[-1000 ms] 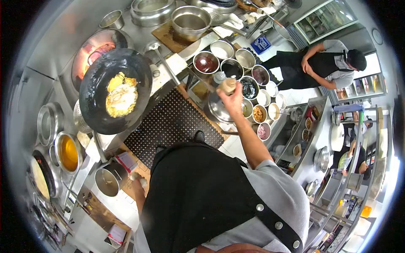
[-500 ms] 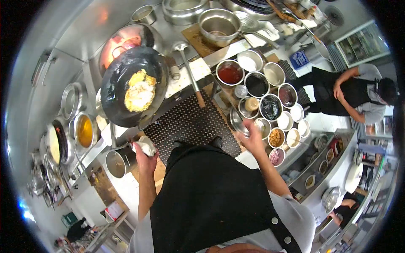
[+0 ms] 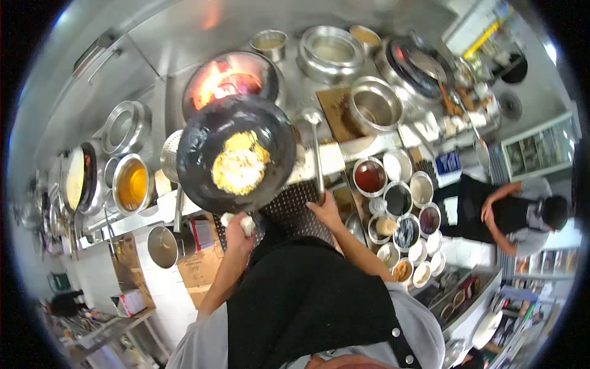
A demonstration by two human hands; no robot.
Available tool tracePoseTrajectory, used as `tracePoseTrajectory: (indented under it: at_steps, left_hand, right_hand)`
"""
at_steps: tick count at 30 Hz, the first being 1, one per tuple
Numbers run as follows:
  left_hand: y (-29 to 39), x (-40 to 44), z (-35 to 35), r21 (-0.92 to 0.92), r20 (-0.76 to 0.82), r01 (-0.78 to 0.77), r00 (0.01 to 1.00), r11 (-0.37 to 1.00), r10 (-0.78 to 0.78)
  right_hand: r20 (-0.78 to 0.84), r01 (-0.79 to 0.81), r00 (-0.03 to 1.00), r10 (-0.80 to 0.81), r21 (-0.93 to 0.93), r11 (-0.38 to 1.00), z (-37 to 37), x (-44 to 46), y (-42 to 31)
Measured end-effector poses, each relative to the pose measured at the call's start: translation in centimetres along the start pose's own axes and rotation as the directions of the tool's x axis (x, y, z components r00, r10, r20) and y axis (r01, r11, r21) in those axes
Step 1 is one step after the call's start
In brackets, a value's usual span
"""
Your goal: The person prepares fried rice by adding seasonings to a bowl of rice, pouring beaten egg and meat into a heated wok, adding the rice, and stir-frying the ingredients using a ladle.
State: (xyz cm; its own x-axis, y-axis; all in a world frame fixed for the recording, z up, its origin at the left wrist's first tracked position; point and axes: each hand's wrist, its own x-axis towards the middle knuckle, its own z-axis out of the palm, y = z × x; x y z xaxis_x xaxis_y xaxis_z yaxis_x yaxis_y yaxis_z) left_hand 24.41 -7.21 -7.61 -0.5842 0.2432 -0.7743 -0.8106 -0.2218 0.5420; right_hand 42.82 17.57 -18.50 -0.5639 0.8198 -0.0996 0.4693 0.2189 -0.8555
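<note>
A dark wok (image 3: 200, 141) holds white rice with yellow egg (image 3: 239, 167); it is tilted in front of the lit burner (image 3: 227, 86). My left hand (image 3: 238, 237) is closed on a folded white cloth (image 3: 247, 225) right at the wok's near rim; whether the cloth grips the rim is hidden. A long ladle (image 3: 318, 154) rests with its bowl on the ledge beyond the wok, its handle pointing toward me. My right hand (image 3: 327, 214) is closed around the handle's end, covering its wooden grip.
Right of the ladle stand several round tubs of sauces (image 3: 370, 176) and toppings. A steel pot (image 3: 376, 104) sits behind on a board. At left are a strainer (image 3: 171, 157), an oil-filled pot (image 3: 133, 183) and a hanging pot (image 3: 163, 246). A person in a black apron (image 3: 470, 209) stands at right.
My right hand has moved from beside the tubs to the ladle's handle and closed on it. My left hand has brought the cloth up to the wok's rim. The view has shifted.
</note>
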Motion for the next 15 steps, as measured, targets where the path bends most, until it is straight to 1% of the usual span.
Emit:
tracePoseTrajectory:
  at_steps: [1, 2, 3, 4, 5, 6, 7, 9, 10, 11, 13, 15]
  left_hand:
    - [0.4, 0.2, -0.1, -0.022, 0.000, -0.006, 1.000, 1.000, 0.006]
    - [1.6, 0.2, 0.1, -0.052, -0.002, -0.020, 1.000, 0.998, 0.020]
    - [2.9, 0.0, 0.0, -0.068, 0.010, -0.023, 1.000, 0.997, 0.024]
    - [4.2, -0.4, 0.0, -0.085, 0.021, -0.024, 0.999, 0.996, 0.025]
    - [6.2, -0.6, 0.8, -0.118, 0.014, -0.028, 0.999, 0.993, 0.029]
    - [9.0, -0.3, 2.1, -0.114, -0.024, -0.058, 0.998, 0.992, 0.056]
    - [12.0, 0.7, 3.5, -0.106, -0.057, -0.094, 0.994, 0.990, 0.089]
    - [15.8, 5.4, 5.0, -0.092, 0.068, -0.155, 0.984, 0.984, 0.162]
    - [17.1, 7.8, 5.8, -0.055, 0.105, -0.187, 0.976, 0.981, 0.192]
    - [18.1, 10.2, 6.6, -0.015, 0.144, -0.219, 0.965, 0.976, 0.219]
    - [19.6, 15.2, 8.0, 0.045, 0.157, -0.234, 0.962, 0.971, 0.224]
    - [21.2, 17.1, 9.4, 0.034, 0.166, -0.213, 0.965, 0.976, 0.205]
  right_hand:
    - [0.018, 0.035, 0.999, -0.035, -0.010, 0.999, 0.2, 1.8, -1.0]
    - [0.077, -0.121, 0.990, 0.118, 0.041, 0.992, 0.2, 3.5, -1.4]
    - [0.143, -0.280, 0.953, 0.268, 0.077, 0.957, 0.2, 4.7, -1.8]
    - [0.079, -0.123, 0.990, 0.118, 0.054, 0.991, 0.2, 5.2, -2.0]
    - [0.024, 0.035, 0.999, -0.035, 0.021, 0.999, 0.1, 5.2, -2.9]
    - [0.098, -0.065, 0.994, 0.049, 0.166, 0.984, -0.4, 5.0, -3.9]
    - [0.179, -0.171, 0.976, 0.120, 0.302, 0.938, -1.7, 4.7, -7.9]
    - [0.340, -0.296, 0.923, 0.181, 0.324, 0.899, -5.0, 5.2, -13.4]
    - [0.444, -0.268, 0.894, 0.067, 0.408, 0.873, -6.4, 5.6, -16.7]
    - [0.468, -0.253, 0.884, 0.018, 0.444, 0.860, -7.2, 6.1, -20.5]
    - [0.456, -0.224, 0.887, -0.077, 0.569, 0.791, -7.8, 6.7, -28.7]
    - [0.569, -0.268, 0.767, -0.298, 0.706, 0.656, -7.0, 10.2, -33.0]
